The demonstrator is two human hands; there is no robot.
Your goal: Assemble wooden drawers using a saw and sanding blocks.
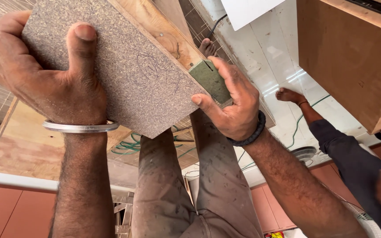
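A speckled grey-brown particle board [124, 70] with pen scribbles on it is held up in front of me, a wooden strip along its far edge. My left hand [45, 75] grips its left side, thumb pressed flat on the face. My right hand [230, 103] presses a small green sanding block [210, 79] against the board's right edge, by the wooden strip. A steel bangle circles my left wrist, a dark braided band my right.
My dusty trousers and a bare foot [207, 46] show below the board. Another person's leg and foot [292, 94] stand on the white tiled floor at right. A plywood cabinet [353, 57] fills the upper right. Green cable [128, 145] lies on the floor.
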